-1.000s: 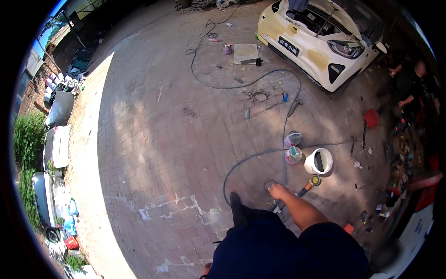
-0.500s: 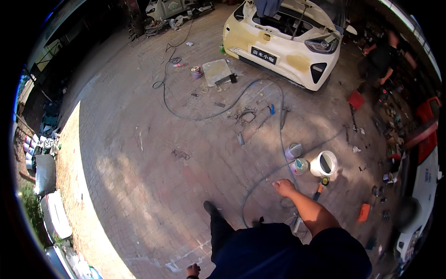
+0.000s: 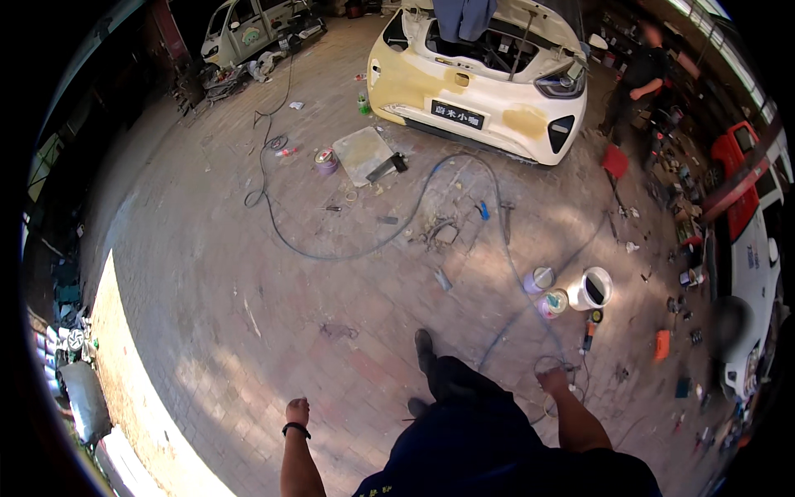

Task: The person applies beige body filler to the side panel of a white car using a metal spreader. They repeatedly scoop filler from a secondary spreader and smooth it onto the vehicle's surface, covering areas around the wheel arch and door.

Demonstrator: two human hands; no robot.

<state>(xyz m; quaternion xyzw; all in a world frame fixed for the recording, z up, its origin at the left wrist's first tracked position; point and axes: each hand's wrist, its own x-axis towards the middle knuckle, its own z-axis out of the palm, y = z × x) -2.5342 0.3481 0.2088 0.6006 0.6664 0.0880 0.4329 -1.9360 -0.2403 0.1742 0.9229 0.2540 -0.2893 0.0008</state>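
Note:
My left hand [image 3: 298, 412], with a black band at its wrist, hangs at the lower middle-left over the paving. Its fingers are curled into a loose fist, and nothing shows in it. At the lower right, my right hand [image 3: 553, 379] is also curled, with no object visible in it; it covers part of a coiled cable on the floor. Beyond that hand lies a power tool [image 3: 589, 333] with an orange body. A white bucket [image 3: 607, 300] and two tins, one lidded [image 3: 541, 278] and one open-topped [image 3: 548, 312], stand close together.
Ahead stands a white car [image 3: 406, 89] with yellowish patches and its hood raised. A long hose [image 3: 331, 258] snakes across the brick floor. Near a flat panel [image 3: 358, 156] sits another tin [image 3: 326, 164]. A co-worker [image 3: 643, 79] stands far right; an orange case [image 3: 662, 345] lies nearer.
I have stepped forward, with both feet now in view. My left hand has swung up and forward, while my right has dropped back toward my body. The car and tins have shifted in view.

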